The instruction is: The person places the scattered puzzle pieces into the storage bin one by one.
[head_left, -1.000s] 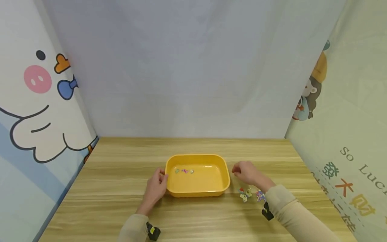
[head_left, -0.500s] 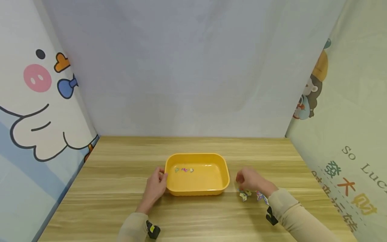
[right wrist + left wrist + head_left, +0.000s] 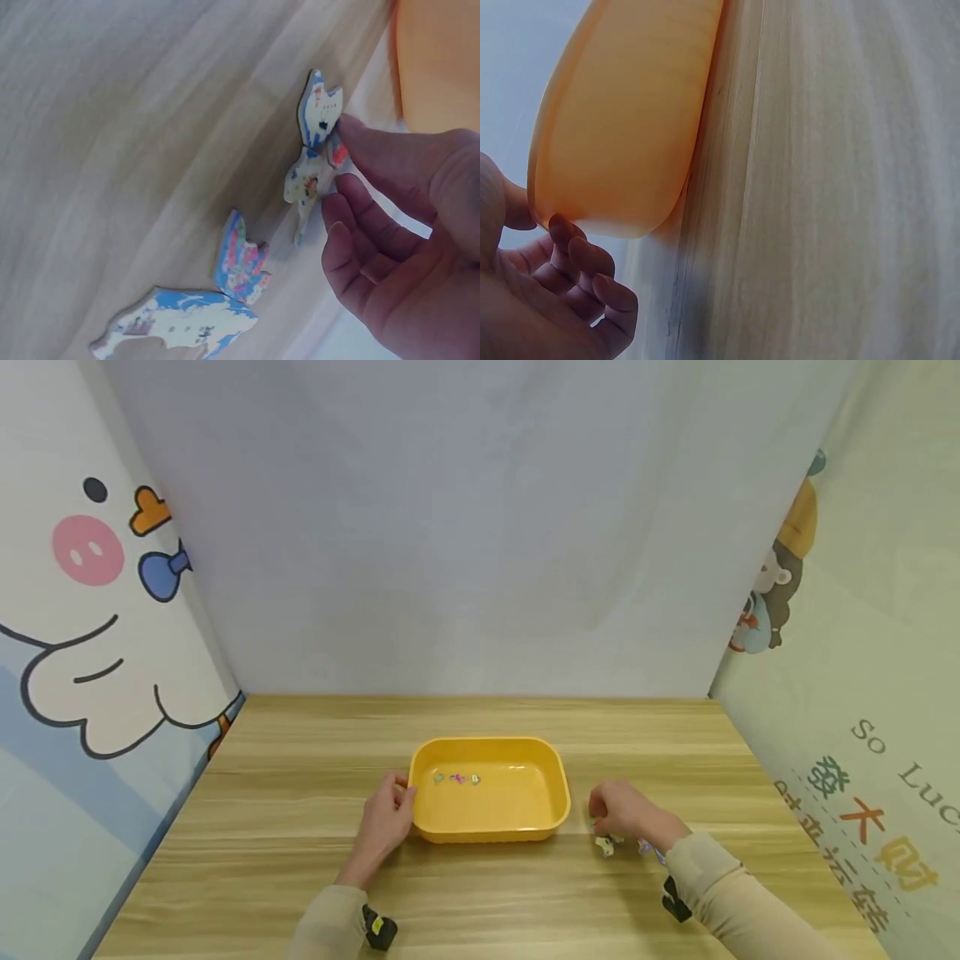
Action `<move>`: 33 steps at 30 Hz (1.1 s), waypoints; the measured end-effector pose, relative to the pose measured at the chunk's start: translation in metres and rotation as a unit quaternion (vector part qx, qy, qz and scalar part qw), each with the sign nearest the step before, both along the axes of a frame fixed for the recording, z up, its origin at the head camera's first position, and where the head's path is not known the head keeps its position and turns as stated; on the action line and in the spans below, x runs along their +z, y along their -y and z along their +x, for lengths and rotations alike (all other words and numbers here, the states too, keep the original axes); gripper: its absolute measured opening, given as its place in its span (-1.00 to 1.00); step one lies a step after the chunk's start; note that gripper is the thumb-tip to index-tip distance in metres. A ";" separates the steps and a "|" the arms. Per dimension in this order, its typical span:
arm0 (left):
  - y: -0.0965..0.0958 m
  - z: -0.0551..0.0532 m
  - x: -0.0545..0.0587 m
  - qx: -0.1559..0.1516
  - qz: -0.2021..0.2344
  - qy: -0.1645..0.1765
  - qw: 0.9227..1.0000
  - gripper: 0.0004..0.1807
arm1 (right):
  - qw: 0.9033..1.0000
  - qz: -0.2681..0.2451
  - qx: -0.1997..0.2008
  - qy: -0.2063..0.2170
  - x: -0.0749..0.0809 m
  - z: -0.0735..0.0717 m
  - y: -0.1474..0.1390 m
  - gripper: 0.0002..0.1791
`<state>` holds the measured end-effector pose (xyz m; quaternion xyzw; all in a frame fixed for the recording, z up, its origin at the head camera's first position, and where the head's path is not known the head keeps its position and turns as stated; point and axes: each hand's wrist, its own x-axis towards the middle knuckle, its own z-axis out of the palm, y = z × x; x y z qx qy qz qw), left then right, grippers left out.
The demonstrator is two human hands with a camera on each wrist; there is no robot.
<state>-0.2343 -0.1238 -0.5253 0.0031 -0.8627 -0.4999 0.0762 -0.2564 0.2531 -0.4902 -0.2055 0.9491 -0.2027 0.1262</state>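
Observation:
My left hand (image 3: pixel 387 817) grips the left end of a yellow plastic tray (image 3: pixel 491 837), thumb at the rim (image 3: pixel 534 187) and fingers against the outside wall. Inside the tray lie a few small colourful pieces (image 3: pixel 458 779). Right of the tray, my right hand (image 3: pixel 626 814) is down at several flat printed puzzle pieces on the table. In the right wrist view a red and blue puzzle piece (image 3: pixel 338 153) sits between thumb and fingertips, partly hidden. Touching or close beside it are a white and blue piece (image 3: pixel 319 112) and a cream piece (image 3: pixel 305 180).
A pink and blue piece (image 3: pixel 241 259) and a larger white and blue piece (image 3: pixel 176 321) lie near the right wrist. The wood-grain table (image 3: pixel 480 902) ends at a grey-white curtain (image 3: pixel 465 543). Printed cloths hang at the left (image 3: pixel 82 635) and right (image 3: pixel 862 677).
My right hand has moved from beside the tray's right end down and slightly right to the loose puzzle pieces, now covering some of them. The left hand has kept its grip on the tray.

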 end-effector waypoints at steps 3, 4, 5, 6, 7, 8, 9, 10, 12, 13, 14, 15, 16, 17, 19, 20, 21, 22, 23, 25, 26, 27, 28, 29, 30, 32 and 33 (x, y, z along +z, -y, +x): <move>0.000 -0.001 0.000 -0.001 0.002 0.000 1.000 -0.86 | 1.000 -0.002 -0.004 -0.002 -0.002 0.000 -0.001 -0.81; 0.000 -0.001 0.000 -0.002 0.001 -0.001 1.000 -0.86 | 1.000 -0.003 -0.004 -0.005 -0.003 0.000 -0.001 -0.81; 0.000 -0.001 0.000 -0.002 0.000 -0.001 1.000 -0.86 | 1.000 -0.004 -0.008 -0.004 -0.003 0.000 -0.001 -0.81; 0.000 -0.001 0.000 -0.001 -0.001 -0.001 1.000 -0.86 | 1.000 -0.004 -0.008 -0.005 -0.004 0.000 -0.001 -0.81; 0.000 -0.002 0.000 -0.001 -0.002 -0.001 1.000 -0.86 | 1.000 -0.003 -0.008 -0.005 -0.004 0.000 0.000 -0.81; 0.000 -0.002 0.000 0.000 -0.002 0.001 1.000 -0.86 | 1.000 -0.002 -0.008 -0.005 -0.005 -0.001 0.000 -0.81; 0.001 -0.002 -0.001 0.000 -0.002 0.001 1.000 -0.86 | 1.000 0.000 -0.007 -0.004 -0.005 -0.001 0.000 -0.80; 0.001 -0.002 -0.001 0.000 -0.002 0.002 1.000 -0.86 | 1.000 -0.001 -0.007 -0.003 -0.005 -0.002 0.000 -0.79; 0.001 -0.002 -0.001 -0.001 -0.003 0.001 1.000 -0.86 | 1.000 -0.004 -0.004 0.000 -0.005 -0.002 0.000 -0.77; 0.000 -0.002 0.000 -0.002 -0.003 0.000 1.000 -0.86 | 1.000 -0.005 -0.001 0.001 -0.004 -0.002 0.000 -0.76; 0.000 -0.002 0.000 -0.003 -0.003 -0.001 1.000 -0.86 | 1.000 -0.008 0.002 -0.001 -0.004 -0.002 -0.001 -0.76; 0.000 -0.001 0.001 -0.005 -0.003 -0.002 1.000 -0.86 | 1.000 -0.012 0.006 -0.003 -0.003 -0.002 -0.001 -0.75; 0.000 -0.001 0.001 -0.006 -0.003 -0.002 1.000 -0.86 | 1.000 -0.015 0.009 -0.005 -0.002 -0.002 -0.001 -0.75; 0.000 -0.001 0.001 -0.007 -0.004 -0.002 1.000 -0.86 | 1.000 -0.018 0.012 -0.008 -0.002 -0.003 -0.001 -0.75; -0.001 -0.001 0.002 -0.008 -0.002 0.000 1.000 -0.86 | 1.000 -0.024 0.015 -0.009 -0.001 -0.003 -0.002 -0.76; -0.001 -0.001 0.002 -0.008 -0.002 0.001 1.000 -0.86 | 0.999 -0.027 0.015 -0.009 -0.001 -0.004 -0.002 -0.76; -0.001 -0.001 0.002 -0.008 -0.002 0.003 1.000 -0.86 | 0.999 -0.029 0.015 -0.008 -0.001 -0.004 -0.002 -0.76; -0.001 -0.001 0.002 -0.008 -0.002 0.003 1.000 -0.86 | 0.999 -0.030 0.013 -0.005 -0.001 -0.005 -0.002 -0.77; -0.001 0.000 0.002 -0.007 -0.003 0.003 1.000 -0.86 | 0.999 -0.032 0.011 -0.003 -0.001 -0.005 -0.002 -0.77; -0.001 0.000 0.002 -0.007 -0.004 0.003 1.000 -0.86 | 0.999 -0.035 0.007 0.000 -0.003 -0.007 -0.002 -0.78; -0.001 0.000 0.002 -0.007 -0.003 0.003 1.000 -0.86 | 0.999 -0.036 0.007 -0.001 -0.003 -0.007 -0.003 -0.78; -0.001 0.000 0.002 -0.006 -0.002 0.002 1.000 -0.86 | 0.999 -0.038 0.007 -0.002 -0.004 -0.008 -0.003 -0.79; -0.001 0.000 0.002 -0.006 -0.001 0.002 1.000 -0.86 | 0.999 -0.040 0.007 -0.002 -0.004 -0.009 -0.003 -0.79; -0.001 0.000 0.002 -0.007 0.000 0.002 1.000 -0.86 | 0.999 -0.041 0.009 -0.004 -0.005 -0.009 -0.004 -0.79; -0.001 0.000 0.002 -0.007 0.002 0.002 1.000 -0.86 | 0.999 -0.042 0.011 -0.006 -0.005 -0.009 -0.004 -0.79; -0.001 0.001 0.002 -0.008 0.004 0.001 1.000 -0.86 | 0.999 -0.048 0.016 -0.006 -0.005 -0.009 -0.004 -0.79; 0.000 0.001 0.001 -0.009 0.005 0.001 1.000 -0.86 | 0.999 -0.049 0.017 -0.006 -0.004 -0.009 -0.004 -0.79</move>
